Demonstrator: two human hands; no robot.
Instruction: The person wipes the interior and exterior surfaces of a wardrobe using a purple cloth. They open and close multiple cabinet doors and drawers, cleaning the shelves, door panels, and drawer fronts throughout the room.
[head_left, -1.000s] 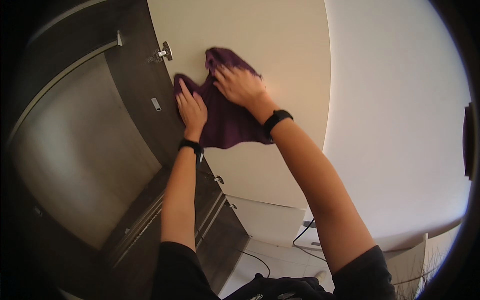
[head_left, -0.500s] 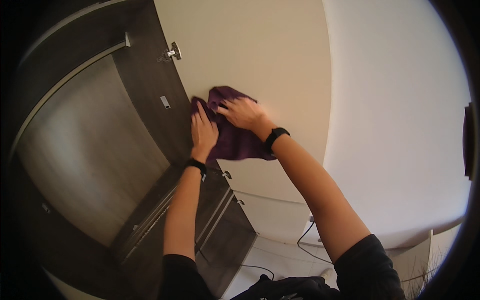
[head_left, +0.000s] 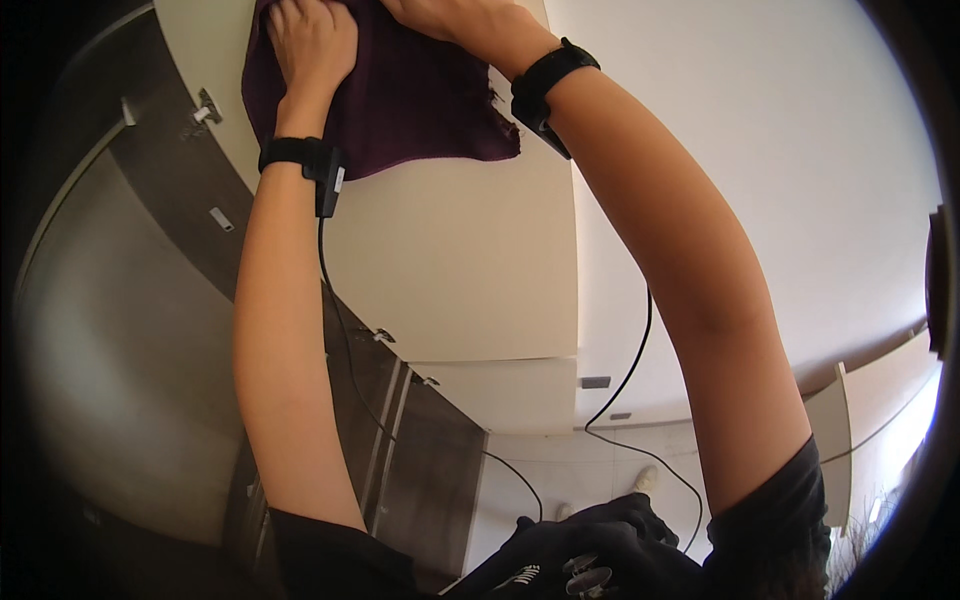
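A dark purple cloth [head_left: 420,110] hangs against the cream inner face of the open cabinet door [head_left: 470,260], its lower right edge frayed. My left hand [head_left: 315,45] presses on the cloth's left part, fingers bent and closed over the fabric. At the top edge of the view, my right hand [head_left: 470,25] holds the cloth's upper part; its fingertips are cut off by the frame. Both arms reach upward, and each wrist wears a black band.
To the left stands the dark wood cabinet interior [head_left: 190,165]. Metal hinges [head_left: 205,108] join door and cabinet. A white wall [head_left: 680,100] lies to the right. Black cables [head_left: 345,320] trail from the wristbands. Below are a pale tiled floor [head_left: 600,470] and a shoe [head_left: 645,480].
Both hands have moved up the door with the cloth, now reaching the top of the view. The view has shifted, so the cabinet and door appear further left.
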